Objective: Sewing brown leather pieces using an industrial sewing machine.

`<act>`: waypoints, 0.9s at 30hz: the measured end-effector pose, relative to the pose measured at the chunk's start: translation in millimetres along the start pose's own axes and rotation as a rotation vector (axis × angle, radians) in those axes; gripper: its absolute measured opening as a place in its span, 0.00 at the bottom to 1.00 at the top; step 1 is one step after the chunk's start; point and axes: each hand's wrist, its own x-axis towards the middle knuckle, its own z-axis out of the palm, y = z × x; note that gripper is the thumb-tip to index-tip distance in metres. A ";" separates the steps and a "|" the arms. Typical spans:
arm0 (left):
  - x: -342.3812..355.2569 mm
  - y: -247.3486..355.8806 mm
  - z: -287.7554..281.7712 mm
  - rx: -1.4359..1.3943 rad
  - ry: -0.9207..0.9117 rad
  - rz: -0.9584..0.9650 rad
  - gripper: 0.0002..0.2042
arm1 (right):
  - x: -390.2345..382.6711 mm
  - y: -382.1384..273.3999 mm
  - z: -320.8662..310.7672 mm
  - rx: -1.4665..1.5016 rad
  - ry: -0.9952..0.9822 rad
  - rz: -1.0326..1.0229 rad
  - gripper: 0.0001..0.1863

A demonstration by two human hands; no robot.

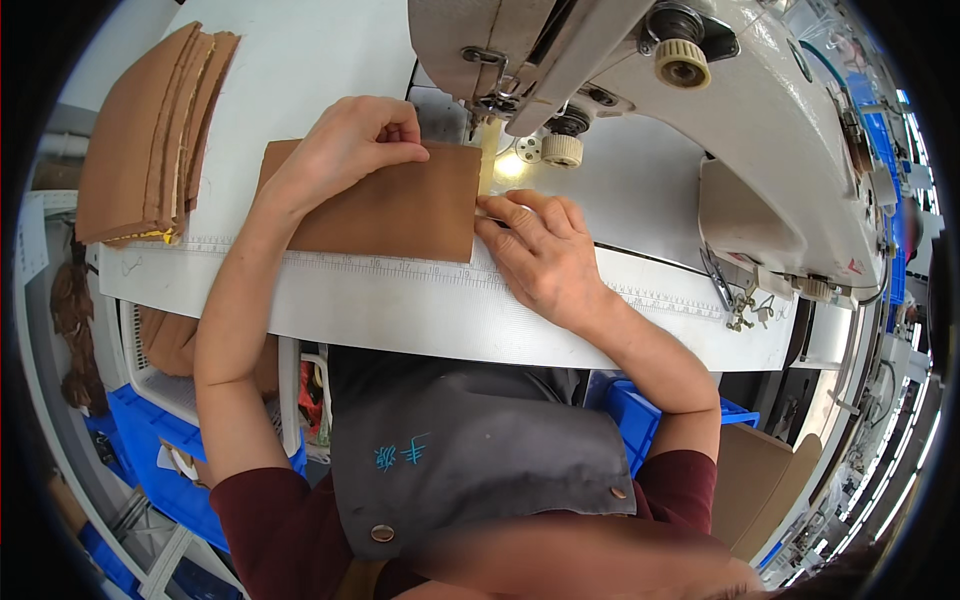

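Note:
A flat brown rectangular panel [390,205], which looks like leather, lies on the white sewing table just left of the needle area. My left hand [345,145] is over its upper left part, the fingers curled and the thumb tip drawn in near the far edge. Whether anything small sits in that pinch is hidden. At the panel's right edge, the closed thumb and fingertips of my right hand [545,250] grip the border. A pale yellow strip [489,155] stands beside that edge, under the head of the sewing machine [600,60].
A stack of brown panels [140,140] stands at the far left. A ruler strip [400,268] runs along the table's near side. Small scissors [716,275] and metal parts [745,308] lie at the right. Blue crates [165,450] and a white basket [150,375] sit below the table.

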 end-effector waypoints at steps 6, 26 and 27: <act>-1.2 -0.8 -1.5 -0.020 -0.016 -0.023 0.13 | -1.9 4.5 2.0 -0.002 0.004 0.055 0.18; 1.1 2.2 -0.3 -0.021 -0.056 -0.092 0.14 | 0.7 10.5 -0.1 0.005 -0.006 0.130 0.19; 0.9 1.7 0.0 -0.020 -0.050 -0.088 0.14 | 1.2 9.9 -0.2 0.002 -0.003 0.132 0.20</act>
